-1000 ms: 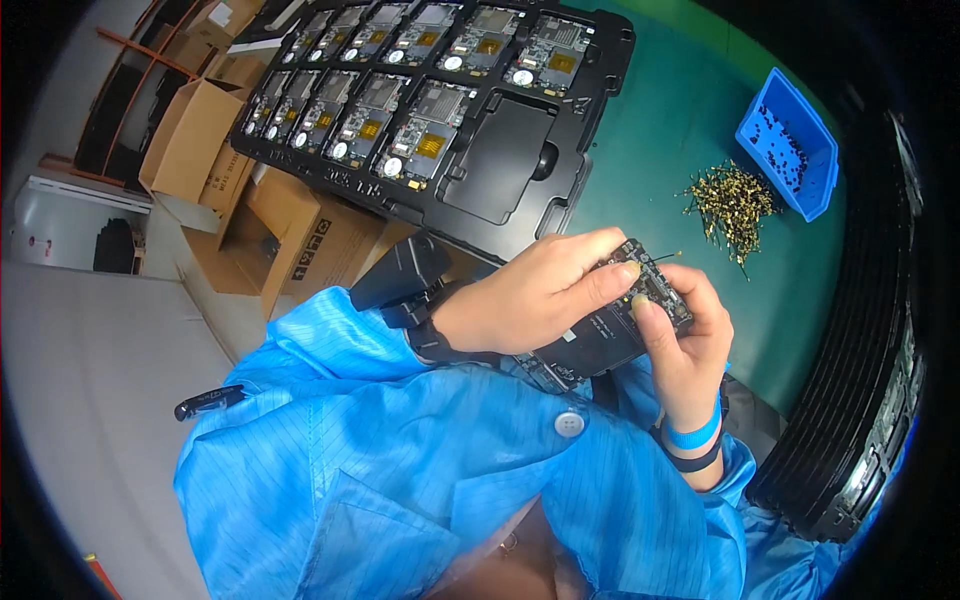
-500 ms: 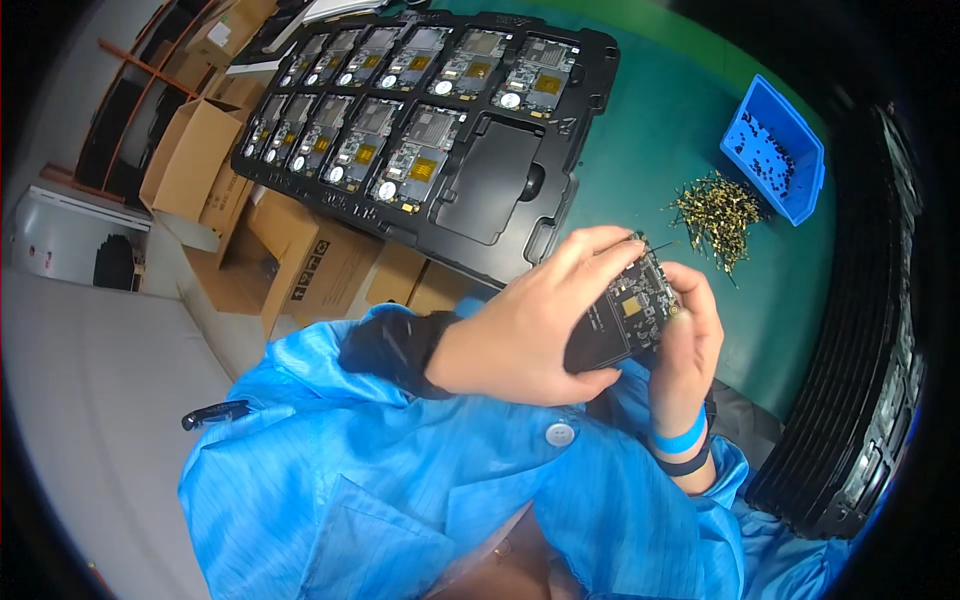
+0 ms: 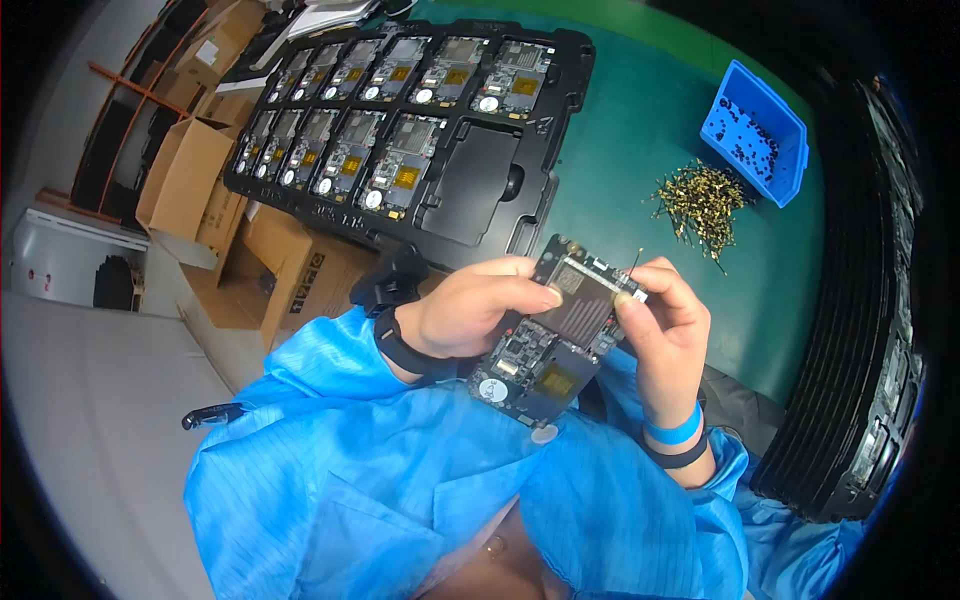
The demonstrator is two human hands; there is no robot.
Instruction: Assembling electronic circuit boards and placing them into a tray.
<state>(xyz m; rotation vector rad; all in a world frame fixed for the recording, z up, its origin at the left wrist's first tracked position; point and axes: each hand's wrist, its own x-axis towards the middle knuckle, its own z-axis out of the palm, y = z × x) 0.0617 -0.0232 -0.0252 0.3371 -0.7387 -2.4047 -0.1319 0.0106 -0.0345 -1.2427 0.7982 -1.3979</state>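
Note:
A dark circuit board (image 3: 530, 350) is held tilted in front of my chest, its face toward me. On it are a ribbed metal shield, a gold-brown patch and a round white sticker. My left hand (image 3: 470, 308) grips its left edge, thumb lying on the shield. At the upper right edge, my right hand (image 3: 668, 318) is closed with thumb and fingers on the board's rim. A thin dark wire (image 3: 636, 262) sticks up beside those fingertips; whether they pinch it too, I cannot make out.
Beyond my left hand, a black tray (image 3: 545, 150) holds two rows of similar boards, with one vacant pocket (image 3: 470, 190). On the green table (image 3: 620, 130) lie a pile of short gold-tipped cables (image 3: 700, 205) and a blue bin (image 3: 755, 135) with small black pieces. Stacked black trays (image 3: 835, 300) stand at right; cardboard boxes (image 3: 300, 270) at left.
The board has been turned over, so the side with the shield and round sticker now shows. My left hand has moved left and regripped its edge; my right hand stays near the corner.

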